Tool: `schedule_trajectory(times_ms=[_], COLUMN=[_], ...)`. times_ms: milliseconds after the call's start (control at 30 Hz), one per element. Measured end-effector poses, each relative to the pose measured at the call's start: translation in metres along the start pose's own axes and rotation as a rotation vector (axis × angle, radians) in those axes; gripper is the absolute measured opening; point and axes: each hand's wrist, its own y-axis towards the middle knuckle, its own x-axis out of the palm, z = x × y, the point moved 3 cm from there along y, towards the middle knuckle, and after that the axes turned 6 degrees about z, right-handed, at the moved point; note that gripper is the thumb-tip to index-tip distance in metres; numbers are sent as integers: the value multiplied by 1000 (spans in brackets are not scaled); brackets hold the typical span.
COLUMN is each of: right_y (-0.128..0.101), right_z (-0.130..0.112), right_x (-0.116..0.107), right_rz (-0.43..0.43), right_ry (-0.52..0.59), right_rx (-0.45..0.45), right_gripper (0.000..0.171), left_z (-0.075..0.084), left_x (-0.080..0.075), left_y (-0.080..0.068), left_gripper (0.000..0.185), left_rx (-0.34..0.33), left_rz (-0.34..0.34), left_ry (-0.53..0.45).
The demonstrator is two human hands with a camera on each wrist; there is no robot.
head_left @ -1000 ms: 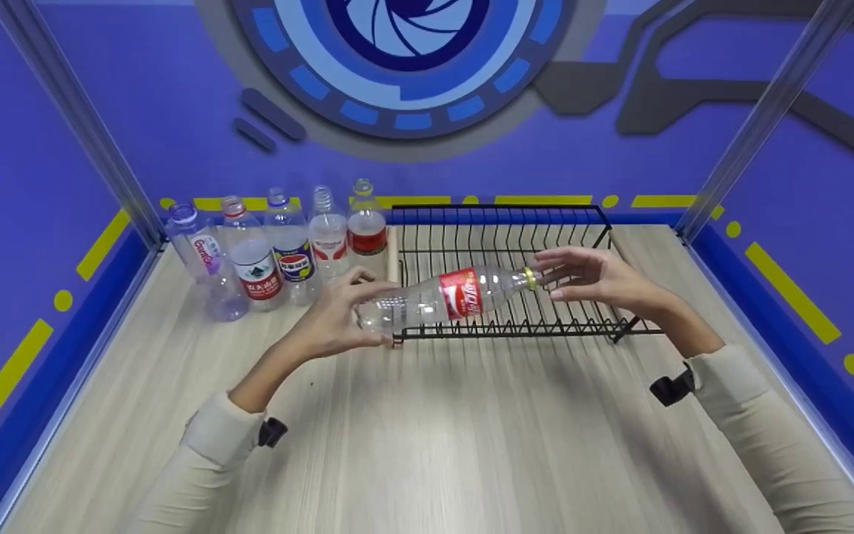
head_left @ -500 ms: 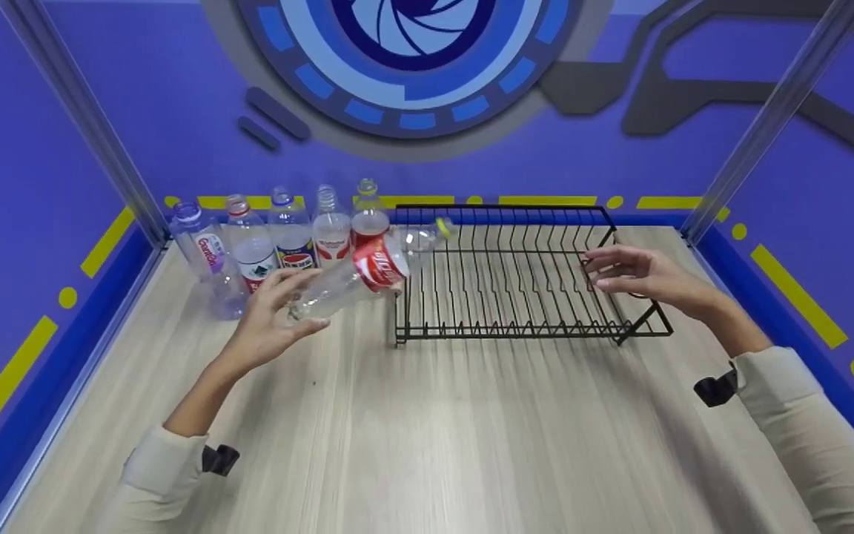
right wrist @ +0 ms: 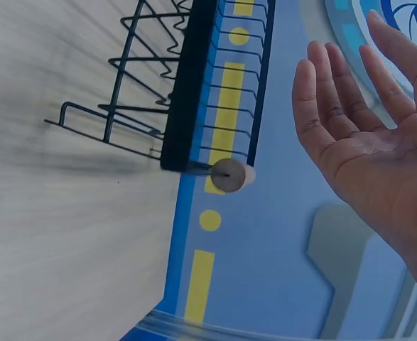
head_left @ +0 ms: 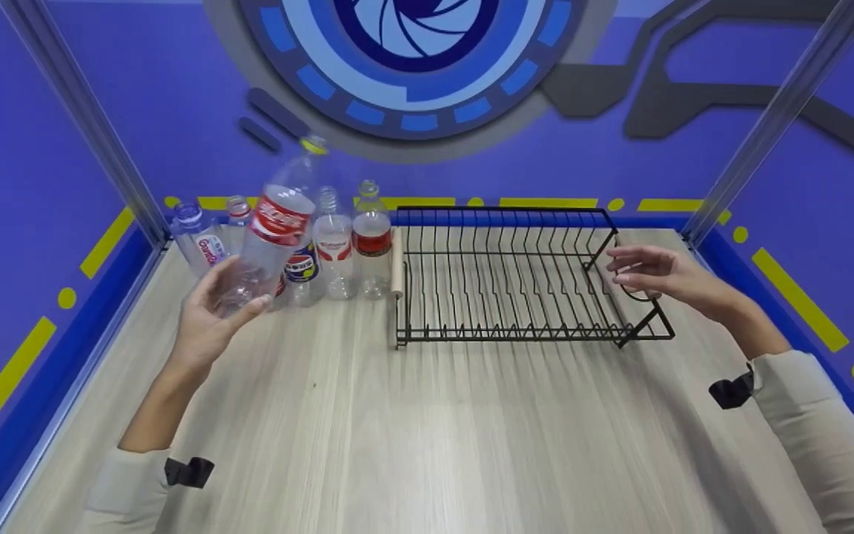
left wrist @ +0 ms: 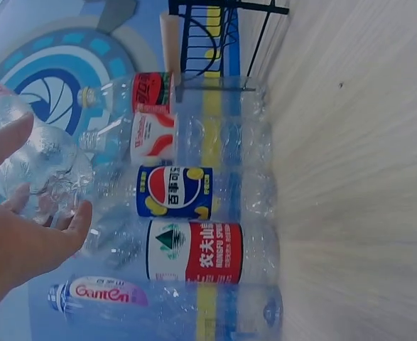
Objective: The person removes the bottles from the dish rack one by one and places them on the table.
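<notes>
Fingers of the left hand (head_left: 204, 326) curl around an empty Coca-Cola bottle's (head_left: 270, 230) base, neck tilted up, left of the wire dish rack (head_left: 516, 274); right hand (head_left: 657, 278) hovers relaxed, empty, at the rack's right end.

Right hand (right wrist: 378, 142) palm open, black wire rack (right wrist: 187, 92), wooden table (right wrist: 52, 213) somewhat blurred

pale wood-grain table (head_left: 427, 415), blue walls w/ yellow dashes, round aperture graphic (head_left: 412, 44), metal posts

Row of bottles (head_left: 301, 245) at table's (head_left: 427, 415) back left, wire rack (head_left: 516, 274) just right of it
</notes>
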Motion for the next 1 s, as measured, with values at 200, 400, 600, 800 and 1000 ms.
schedule_trajectory(times_ms=[200, 400, 600, 800, 1000], right_y=[-3, -5, -8, -11, -13], right_z=[11, 21, 30, 38, 51], right_x=[-8, -15, -21, -30, -38], right_rz=[29, 45, 70, 95, 113], right_ry=[-28, -6, 19, 37, 52], right_rx=[13, 6, 4, 9, -9], right_gripper=[46, 44, 45, 46, 44], left_z=[-7, -18, -32, -46, -58], left_x=[-16, -29, -44, -60, -74], left_y=[2, 6, 10, 15, 20], left_gripper=[59, 53, 67, 76, 78], left_rx=[-78, -76, -87, -179, -231], left_rz=[106, 235, 302, 354, 406], left_ry=[-170, -251, -284, -235, -110])
